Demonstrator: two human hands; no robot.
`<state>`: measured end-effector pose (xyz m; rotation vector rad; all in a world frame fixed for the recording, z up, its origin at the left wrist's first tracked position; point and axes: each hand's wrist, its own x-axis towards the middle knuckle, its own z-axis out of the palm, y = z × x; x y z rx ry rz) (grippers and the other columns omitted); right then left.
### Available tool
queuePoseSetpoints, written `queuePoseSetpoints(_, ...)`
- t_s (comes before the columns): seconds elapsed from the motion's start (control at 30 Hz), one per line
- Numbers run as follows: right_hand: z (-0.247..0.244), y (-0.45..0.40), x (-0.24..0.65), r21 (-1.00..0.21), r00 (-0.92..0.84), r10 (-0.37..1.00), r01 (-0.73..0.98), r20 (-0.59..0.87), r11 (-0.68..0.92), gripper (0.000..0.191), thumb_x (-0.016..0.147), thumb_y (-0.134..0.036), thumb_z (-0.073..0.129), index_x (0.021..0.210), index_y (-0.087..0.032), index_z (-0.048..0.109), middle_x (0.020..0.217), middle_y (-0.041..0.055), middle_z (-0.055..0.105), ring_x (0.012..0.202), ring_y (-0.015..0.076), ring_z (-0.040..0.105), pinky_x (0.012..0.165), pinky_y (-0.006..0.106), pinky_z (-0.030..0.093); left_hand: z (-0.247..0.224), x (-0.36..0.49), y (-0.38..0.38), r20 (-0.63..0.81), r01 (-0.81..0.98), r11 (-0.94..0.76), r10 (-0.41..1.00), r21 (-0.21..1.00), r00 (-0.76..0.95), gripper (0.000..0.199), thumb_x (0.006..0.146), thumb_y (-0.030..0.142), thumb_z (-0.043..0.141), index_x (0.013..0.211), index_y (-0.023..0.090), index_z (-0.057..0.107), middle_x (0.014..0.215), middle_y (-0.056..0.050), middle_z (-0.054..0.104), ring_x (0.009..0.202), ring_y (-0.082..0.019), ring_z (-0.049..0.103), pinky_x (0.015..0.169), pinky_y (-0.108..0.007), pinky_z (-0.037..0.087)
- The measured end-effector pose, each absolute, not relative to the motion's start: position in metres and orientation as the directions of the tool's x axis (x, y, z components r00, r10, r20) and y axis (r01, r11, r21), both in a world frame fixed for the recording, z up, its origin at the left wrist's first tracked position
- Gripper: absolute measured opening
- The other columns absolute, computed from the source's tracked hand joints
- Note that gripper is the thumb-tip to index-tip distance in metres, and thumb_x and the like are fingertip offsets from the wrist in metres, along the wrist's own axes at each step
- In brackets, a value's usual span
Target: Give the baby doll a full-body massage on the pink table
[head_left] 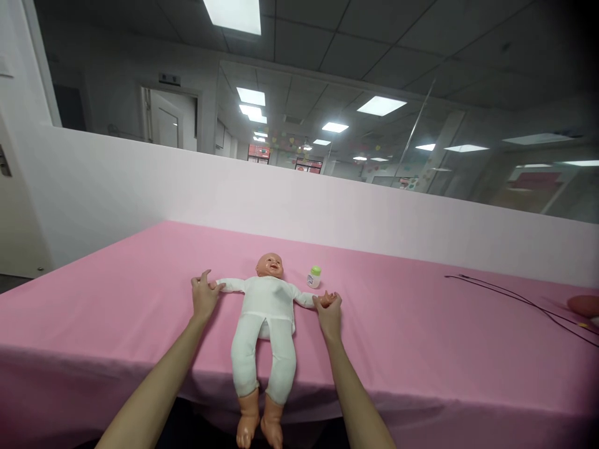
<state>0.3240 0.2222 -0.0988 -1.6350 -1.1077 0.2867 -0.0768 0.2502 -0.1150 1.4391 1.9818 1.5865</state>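
Note:
A baby doll in a white cloth suit lies on its back on the pink-covered table, arms stretched out to both sides. Its bare feet hang over the front edge. My left hand pinches the doll's hand at the left of the picture. On the other side, my right hand is closed on the doll's other hand, whose small fingers show above mine. Beside the doll's head, just beyond my right hand, stands a small clear bottle with a green cap.
Black cables trail over the cloth at the right. A skin-coloured rounded object, partly cut off, lies at the right edge. A low white wall with glass above runs behind the table. A door stands at far left.

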Motion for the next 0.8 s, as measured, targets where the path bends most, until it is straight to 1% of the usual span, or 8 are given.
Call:
queuePoseSetpoints(0.1,-0.1,0.227,0.313,-0.934,0.534,0.774,0.284,0.34,0.215,0.094,0.071,-0.062,0.075,0.145,-0.014,0.042,0.143,0.0232,0.062,0.126,0.0341,0.065,0.098,0.04,0.055,-0.118,-0.078,0.261,0.233,0.205,-0.131,0.738,0.97,-0.634,0.081,0.075,0.039,0.083,0.146,0.02,0.05,0.133,-0.017,0.056,0.115,-0.03,0.063,0.095,-0.044,0.056)
queuePoseSetpoints(0.2,-0.105,0.234,0.299,-0.951,0.449,0.838,0.143,0.31,0.275,0.071,0.07,-0.059,0.077,0.122,-0.015,0.057,0.118,0.0186,0.074,0.107,0.0334,0.072,0.089,0.041,0.06,-0.12,-0.07,0.272,0.166,0.001,-0.21,0.767,0.978,-0.62,0.061,0.079,0.038,0.077,0.134,0.021,0.055,0.124,-0.015,0.068,0.106,-0.028,0.069,0.087,-0.045,0.059)
queuePoseSetpoints(0.3,-0.109,0.239,0.287,-0.937,0.349,0.871,0.183,0.346,0.298,0.064,0.068,-0.051,0.079,0.119,-0.018,0.059,0.112,0.0131,0.074,0.1,0.0305,0.072,0.087,0.042,0.06,-0.119,-0.053,0.282,0.272,0.071,-0.27,0.843,0.96,-0.465,0.035,0.086,0.041,0.066,0.113,0.019,0.065,0.114,-0.015,0.075,0.099,-0.029,0.072,0.082,-0.046,0.06)
queuePoseSetpoints(0.37,-0.108,0.241,0.281,-0.913,0.301,0.868,0.228,0.395,0.337,0.065,0.071,-0.047,0.075,0.126,-0.018,0.058,0.116,0.0122,0.072,0.104,0.029,0.07,0.091,0.042,0.058,-0.115,-0.041,0.286,0.33,0.106,-0.313,0.882,0.944,-0.337,0.032,0.087,0.044,0.062,0.106,0.018,0.066,0.112,-0.015,0.076,0.103,-0.03,0.072,0.085,-0.045,0.06)
queuePoseSetpoints(0.47,-0.101,0.245,0.275,-0.881,0.258,0.85,0.249,0.46,0.401,0.06,0.077,-0.046,0.069,0.13,-0.02,0.058,0.121,0.0119,0.071,0.107,0.027,0.067,0.095,0.041,0.054,-0.107,-0.026,0.291,0.435,0.087,-0.427,0.89,0.9,-0.132,0.045,0.088,0.046,0.057,0.119,0.015,0.064,0.123,-0.017,0.072,0.116,-0.03,0.069,0.094,-0.041,0.057)
queuePoseSetpoints(0.6,-0.088,0.263,0.273,-0.881,0.254,0.85,0.24,0.462,0.408,0.045,0.078,-0.047,0.071,0.113,-0.02,0.06,0.1,0.0065,0.072,0.086,0.023,0.065,0.079,0.035,0.053,-0.1,-0.016,0.299,0.521,0.093,-0.519,0.854,0.85,0.004,0.059,0.089,0.044,0.059,0.141,0.017,0.055,0.142,-0.017,0.063,0.13,-0.028,0.06,0.102,-0.036,0.051)
queuePoseSetpoints(0.7,-0.088,0.288,0.274,-0.894,0.219,0.877,0.248,0.427,0.374,0.035,0.077,-0.054,0.069,0.084,-0.02,0.062,0.075,0.0013,0.064,0.07,0.0189,0.057,0.066,0.03,0.046,-0.096,-0.011,0.311,0.433,0.154,-0.419,0.898,0.895,-0.076,0.039,0.092,0.048,0.055,0.112,0.016,0.066,0.111,-0.013,0.073,0.104,-0.025,0.068,0.085,-0.032,0.052)
queuePoseSetpoints(0.8,-0.096,0.312,0.276,-0.945,0.207,0.937,0.229,0.282,0.233,0.042,0.074,-0.061,0.07,0.067,-0.021,0.059,0.059,-0.0008,0.056,0.059,0.0166,0.049,0.054,0.028,0.037,-0.096,-0.005,0.329,0.232,0.199,-0.194,0.954,0.961,-0.189,0.036,0.095,0.048,0.052,0.073,0.02,0.058,0.068,-0.003,0.062,0.067,-0.019,0.059,0.063,-0.028,0.043)
